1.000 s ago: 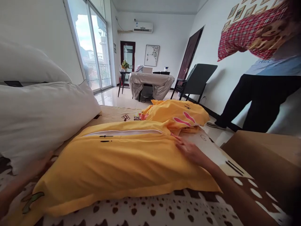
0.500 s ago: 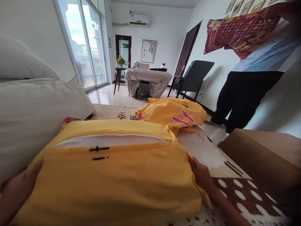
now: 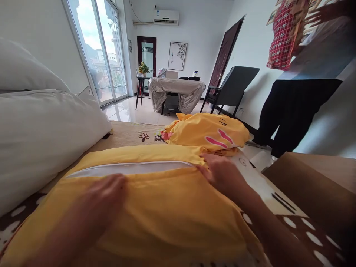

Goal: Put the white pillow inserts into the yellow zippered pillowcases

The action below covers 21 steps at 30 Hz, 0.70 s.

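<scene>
The yellow pillow (image 3: 167, 218) fills the lower middle, left hand (image 3: 102, 193) and right hand (image 3: 222, 172) well apart on its open upper edge, grip unclear, white pillows (image 3: 41, 129) crowding left, a box (image 3: 311, 185) lower right.

This is a lived-in home, a bedroom with a sitting corner. A bed with a brown-and-cream spotted sheet (image 3: 292, 222) fills the lower frame, with plump white pillows (image 3: 41, 129) at left and a yellow-cased pillow (image 3: 167, 215) at centre. Tall sliding glass balcony doors (image 3: 102, 55) stand upper left. A white wall-mounted air conditioner (image 3: 166, 16), a framed black-and-white picture (image 3: 177, 55), a cloth-covered desk (image 3: 178, 92) and a dark armchair (image 3: 233, 85) fill the far end.
</scene>
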{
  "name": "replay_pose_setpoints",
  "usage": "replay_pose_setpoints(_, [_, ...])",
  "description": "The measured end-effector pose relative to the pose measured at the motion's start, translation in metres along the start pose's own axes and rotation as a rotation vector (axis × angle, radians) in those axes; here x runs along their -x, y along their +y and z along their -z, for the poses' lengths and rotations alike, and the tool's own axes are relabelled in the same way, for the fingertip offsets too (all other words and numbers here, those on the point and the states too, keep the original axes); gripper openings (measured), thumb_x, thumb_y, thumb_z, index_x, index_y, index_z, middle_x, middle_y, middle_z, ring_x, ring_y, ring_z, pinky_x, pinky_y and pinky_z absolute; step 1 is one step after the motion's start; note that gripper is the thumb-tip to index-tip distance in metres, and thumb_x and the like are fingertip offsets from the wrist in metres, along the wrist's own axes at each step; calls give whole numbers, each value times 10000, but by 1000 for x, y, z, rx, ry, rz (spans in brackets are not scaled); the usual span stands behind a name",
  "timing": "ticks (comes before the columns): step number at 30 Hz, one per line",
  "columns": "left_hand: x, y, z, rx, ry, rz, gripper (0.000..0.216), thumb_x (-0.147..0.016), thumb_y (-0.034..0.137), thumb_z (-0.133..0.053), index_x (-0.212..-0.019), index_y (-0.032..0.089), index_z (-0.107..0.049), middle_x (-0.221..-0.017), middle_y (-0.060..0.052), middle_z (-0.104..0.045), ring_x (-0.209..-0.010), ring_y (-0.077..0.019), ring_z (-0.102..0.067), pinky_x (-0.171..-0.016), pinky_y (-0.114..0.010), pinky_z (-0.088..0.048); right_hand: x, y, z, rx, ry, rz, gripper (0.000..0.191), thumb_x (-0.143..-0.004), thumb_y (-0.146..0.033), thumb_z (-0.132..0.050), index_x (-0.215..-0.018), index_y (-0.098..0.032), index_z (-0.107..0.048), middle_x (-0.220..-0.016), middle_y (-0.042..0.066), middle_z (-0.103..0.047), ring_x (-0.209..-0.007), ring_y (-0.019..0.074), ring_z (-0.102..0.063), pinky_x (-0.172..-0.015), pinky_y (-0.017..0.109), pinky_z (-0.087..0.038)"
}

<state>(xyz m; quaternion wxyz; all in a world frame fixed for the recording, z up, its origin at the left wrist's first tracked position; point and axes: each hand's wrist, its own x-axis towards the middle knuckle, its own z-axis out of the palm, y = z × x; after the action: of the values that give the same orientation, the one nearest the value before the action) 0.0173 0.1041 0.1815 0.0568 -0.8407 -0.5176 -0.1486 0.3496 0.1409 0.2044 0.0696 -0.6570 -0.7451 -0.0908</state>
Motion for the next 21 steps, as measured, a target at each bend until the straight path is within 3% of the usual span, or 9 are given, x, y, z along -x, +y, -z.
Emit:
replay_pose_setpoints(2, [-30, 47, -13, -52, -116, -119, 358, -857, 101, -334, -997, 207, -646, -1090, -90, -649, -983, -237, -606, -854, -396, -508, -20, -26, 4, -53, -54, 162, 326, -889, -365, -554, -1131, -152, -604, -1087, 150, -663, -1005, 267, -611, -826, 344, -420])
replay_pose_setpoints(4, [-58, 89, -27, -41, -161, -205, 381, -850, 83, -344, -1116, 143, -611, -1159, -126, -621, -1059, -257, -580, -903, -410, -494, -36, -39, -9, -117, -80, 299, 337, -872, -328, -582, -1161, -156, -596, -1184, 149, -628, -1118, 278, -560, -918, 391, -394])
replay_pose_setpoints(7, [-81, 120, -54, -30, -131, -278, 405, -868, 119, -323, -1184, 78, -573, -1134, -162, -613, -1062, -296, -564, -876, -455, -489, -49, -34, -44, -284, -35, 274, 381, -878, -227, -518, -1255, -185, -551, -1313, 115, -572, -1228, 248, -492, -1011, 419, -337])
replay_pose_setpoints(10, [-82, 119, -82, 38, 14, -265, 406, -932, 240, -299, -1235, 141, -550, -1273, -140, -565, -1204, -293, -489, -964, -483, -429, -46, -20, -70, -375, 49, 54, 401, -854, -159, -468, -1242, -168, -571, -1249, 108, -623, -1165, 219, -543, -989, 353, -358])
replay_pose_setpoints(14, [-71, 113, -100, 54, 134, -203, 487, -943, 359, -321, -1396, 206, -417, -1471, -113, -408, -1360, -296, -340, -1088, -511, -292, -34, -12, -69, -238, 82, -85, 384, -817, -104, -428, -1138, -161, -631, -1131, 127, -680, -1029, 236, -609, -899, 327, -382])
replay_pose_setpoints(17, [-73, 116, -97, 38, 43, -234, 501, -938, 327, -301, -1382, 130, -423, -1337, -173, -529, -1245, -319, -465, -1011, -525, -358, -30, -13, -62, -171, 69, -140, 378, -786, -66, -399, -1058, -157, -645, -1025, 138, -701, -914, 241, -634, -809, 315, -394])
replay_pose_setpoints(21, [-87, 118, -85, -25, -71, -303, 411, -920, 244, -300, -1221, 98, -539, -983, -161, -656, -867, -291, -617, -825, -503, -452, -33, -13, -60, -322, 96, -182, 446, -710, -53, -412, -1095, -159, -610, -937, 108, -710, -845, 229, -637, -741, 278, -411])
